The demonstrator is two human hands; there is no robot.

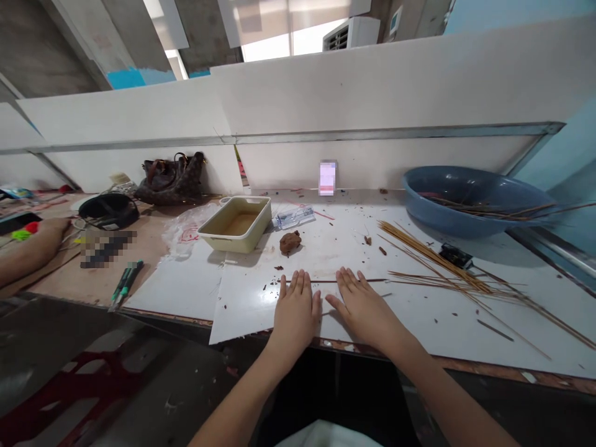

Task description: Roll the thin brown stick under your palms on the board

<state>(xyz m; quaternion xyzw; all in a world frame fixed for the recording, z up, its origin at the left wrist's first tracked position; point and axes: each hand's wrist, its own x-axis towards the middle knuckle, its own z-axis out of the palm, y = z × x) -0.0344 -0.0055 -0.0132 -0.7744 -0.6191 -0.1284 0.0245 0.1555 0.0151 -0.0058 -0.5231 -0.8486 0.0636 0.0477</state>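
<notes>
My left hand [295, 313] lies palm down on the white board [246, 304], fingers stretched forward. Beside it, my right hand [367, 310] rests the same way with its fingers spread. A thin dark brown stick [325, 282] runs crosswise under the fingers of both hands, its right end reaching past my right hand. Just beyond my left hand sits a lump of brown clay-like paste [290, 243], with small crumbs around it. To the right lies a bundle of thin tan sticks [423, 251], some of them loose. My palms hide what is beneath them.
A cream plastic tub [228, 244] holds brownish contents at the left. Behind stand a phone [328, 178] and a blue basin [465, 226] with sticks in it. A utility knife [125, 282], a handbag [172, 180] and another person's arm [35, 254] are further left.
</notes>
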